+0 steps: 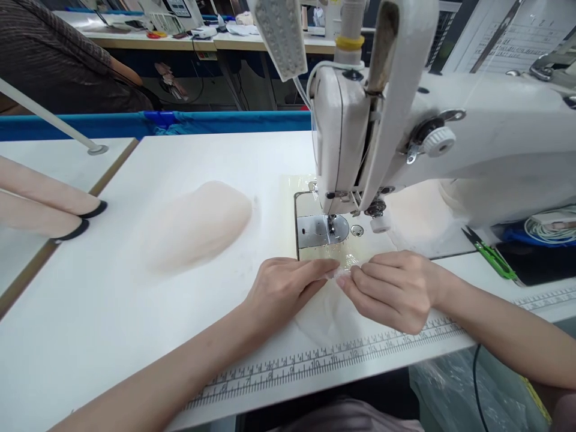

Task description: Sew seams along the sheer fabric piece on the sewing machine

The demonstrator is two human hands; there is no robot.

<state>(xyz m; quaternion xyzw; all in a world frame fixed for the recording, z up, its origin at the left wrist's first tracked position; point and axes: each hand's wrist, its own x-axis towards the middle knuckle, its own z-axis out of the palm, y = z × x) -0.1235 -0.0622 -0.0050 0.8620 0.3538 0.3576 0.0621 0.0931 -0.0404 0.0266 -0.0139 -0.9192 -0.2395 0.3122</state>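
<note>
Head view: ruler scale (337, 358) printed along the near edge of the counter (112, 336); numerals 10 and 11 legible, others too fine to be sure of. Paper sheet (540, 42), far right, carries a ruled form; its writing is too small to read.

Left hand (283, 285): forearm enters from near left, palm down, fingers extended rightward and pinching the fabric (330, 318). Right hand (396, 291): forearm enters from the right, knuckles up, fingers curled, their tips pinching the same piece. Fingertips of both hands nearly meet.

Fabric is sheer, lying on the near side of the sewing machine (472, 126), just short of its needle plate (315, 231). Green snips (492, 258) at right.
</note>
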